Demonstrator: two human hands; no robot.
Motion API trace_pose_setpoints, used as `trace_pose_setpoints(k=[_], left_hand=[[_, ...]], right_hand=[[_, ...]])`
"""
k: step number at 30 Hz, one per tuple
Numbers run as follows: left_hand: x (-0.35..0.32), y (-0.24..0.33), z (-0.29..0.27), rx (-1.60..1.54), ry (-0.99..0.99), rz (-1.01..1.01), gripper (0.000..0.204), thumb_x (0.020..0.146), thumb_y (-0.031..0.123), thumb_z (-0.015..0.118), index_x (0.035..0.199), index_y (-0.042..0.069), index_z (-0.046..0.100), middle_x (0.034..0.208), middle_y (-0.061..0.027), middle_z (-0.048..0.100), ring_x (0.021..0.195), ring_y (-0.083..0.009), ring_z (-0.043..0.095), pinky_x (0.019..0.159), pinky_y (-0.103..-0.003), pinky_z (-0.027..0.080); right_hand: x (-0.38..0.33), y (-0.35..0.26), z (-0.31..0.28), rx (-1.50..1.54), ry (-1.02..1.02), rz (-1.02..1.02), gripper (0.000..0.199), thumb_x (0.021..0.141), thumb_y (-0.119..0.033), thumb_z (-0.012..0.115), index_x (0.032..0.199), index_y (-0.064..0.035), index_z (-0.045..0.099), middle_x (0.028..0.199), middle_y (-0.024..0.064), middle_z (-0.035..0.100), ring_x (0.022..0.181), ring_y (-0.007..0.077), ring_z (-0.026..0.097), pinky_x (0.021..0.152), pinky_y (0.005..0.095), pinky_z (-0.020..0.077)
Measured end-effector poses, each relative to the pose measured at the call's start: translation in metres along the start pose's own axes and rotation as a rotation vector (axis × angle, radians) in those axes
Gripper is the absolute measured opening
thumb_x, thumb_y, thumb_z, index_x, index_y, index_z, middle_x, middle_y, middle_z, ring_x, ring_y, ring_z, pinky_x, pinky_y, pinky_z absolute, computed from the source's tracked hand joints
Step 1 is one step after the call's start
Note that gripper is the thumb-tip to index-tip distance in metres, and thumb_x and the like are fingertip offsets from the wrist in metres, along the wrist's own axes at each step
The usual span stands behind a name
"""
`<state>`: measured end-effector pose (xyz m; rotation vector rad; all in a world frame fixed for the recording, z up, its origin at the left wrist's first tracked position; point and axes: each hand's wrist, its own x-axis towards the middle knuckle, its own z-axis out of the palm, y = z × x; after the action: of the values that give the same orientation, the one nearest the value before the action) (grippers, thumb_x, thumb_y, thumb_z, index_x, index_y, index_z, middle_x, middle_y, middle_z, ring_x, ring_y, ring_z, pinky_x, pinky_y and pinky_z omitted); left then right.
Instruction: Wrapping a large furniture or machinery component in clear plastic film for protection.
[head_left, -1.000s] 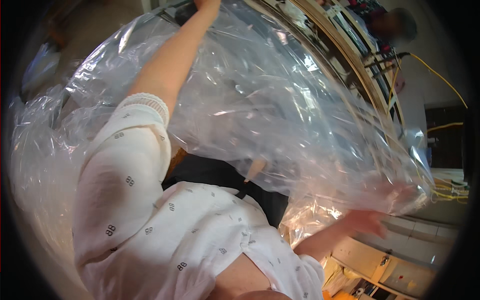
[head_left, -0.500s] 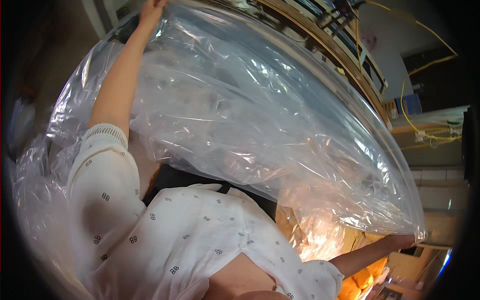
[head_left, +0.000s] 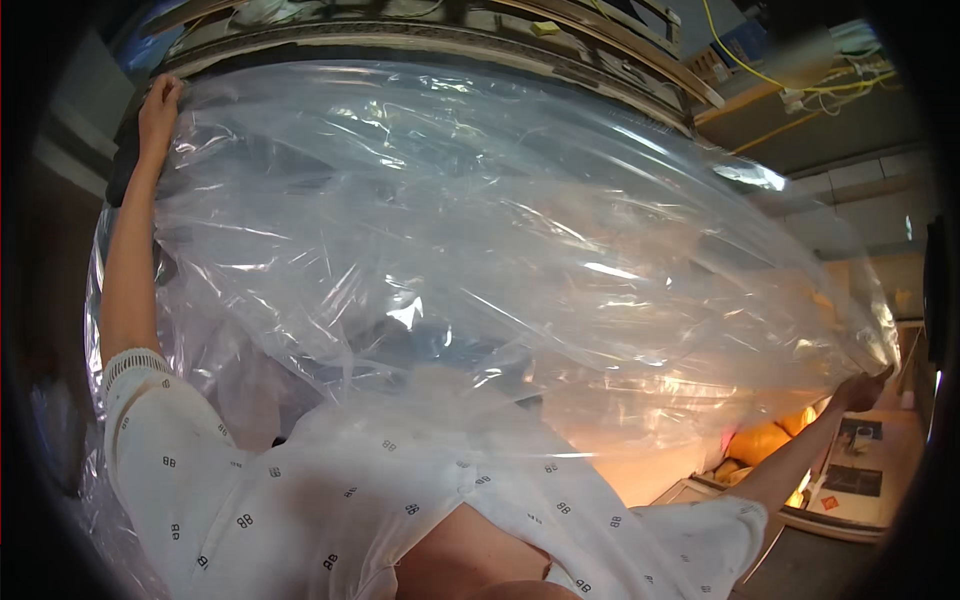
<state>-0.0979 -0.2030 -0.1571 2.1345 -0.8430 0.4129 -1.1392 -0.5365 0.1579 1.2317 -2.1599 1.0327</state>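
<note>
A large sheet of clear plastic film (head_left: 480, 240) is stretched wide in front of me and fills most of the view. My left hand (head_left: 160, 100) is raised high at the upper left and grips one edge of the film. Far out at the right, my right hand (head_left: 860, 388) grips the opposite edge with the arm fully extended. The film billows between both hands and drapes over my white patterned top (head_left: 330, 490).
Through and above the film I see wooden shelving or a workbench edge (head_left: 600, 50) with yellow cables (head_left: 760, 70) at the upper right. A lit orange object (head_left: 760, 440) and a flat surface with dark cards (head_left: 850, 470) lie at the lower right.
Both arms have spread further apart: the left hand moved left and the right hand moved out to the right, pulling the plastic film wider and flatter.
</note>
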Motion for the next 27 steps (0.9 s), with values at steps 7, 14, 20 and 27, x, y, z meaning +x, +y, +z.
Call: trace_pose_setpoints(k=[7,14,20,27], left_hand=[[0.008,-0.074,-0.028,0.268,0.196,-0.029,0.03,0.086,0.034,0.05,0.103,0.009,0.057,0.093,-0.0118,0.06,0.086,-0.029,0.057,0.077,-0.035,0.043],[0.009,-0.136,-0.074,0.352,0.037,0.001,0.024,0.089,0.023,0.049,0.101,0.004,0.054,0.092,-0.0144,0.059,0.082,-0.0285,0.057,0.073,-0.035,0.043],[0.002,-0.13,-0.072,0.315,0.096,-0.034,0.023,0.09,0.023,0.047,0.102,0.005,0.054,0.093,-0.0135,0.058,0.085,-0.0273,0.057,0.075,-0.034,0.042],[0.004,-0.135,-0.074,0.414,0.032,-0.007,0.029,0.091,0.027,0.046,0.106,0.003,0.053,0.099,-0.0158,0.058,0.092,-0.0301,0.056,0.08,-0.034,0.041]], right_hand=[[-0.148,-0.184,0.023,0.307,0.473,-1.129,0.038,0.088,-0.016,0.048,0.124,-0.0045,0.041,0.109,0.016,0.053,0.111,0.0312,0.043,0.092,0.0404,0.0375],[-0.265,-0.121,0.214,0.063,-0.745,-0.923,0.039,0.079,-0.023,0.061,0.115,-0.0115,0.054,0.114,0.008,0.055,0.096,0.0256,0.056,0.083,0.0348,0.0421],[-0.305,-0.232,0.204,0.519,-0.17,-0.941,0.04,0.076,-0.033,0.065,0.1,-0.0027,0.057,0.094,0.0147,0.053,0.086,0.0307,0.053,0.079,0.0371,0.0405],[-0.255,-0.285,0.239,0.536,-1.242,-0.471,0.061,0.086,-0.057,0.037,0.098,-0.0021,0.061,0.077,0.0068,0.055,0.086,0.021,0.053,0.079,0.0315,0.0392]])
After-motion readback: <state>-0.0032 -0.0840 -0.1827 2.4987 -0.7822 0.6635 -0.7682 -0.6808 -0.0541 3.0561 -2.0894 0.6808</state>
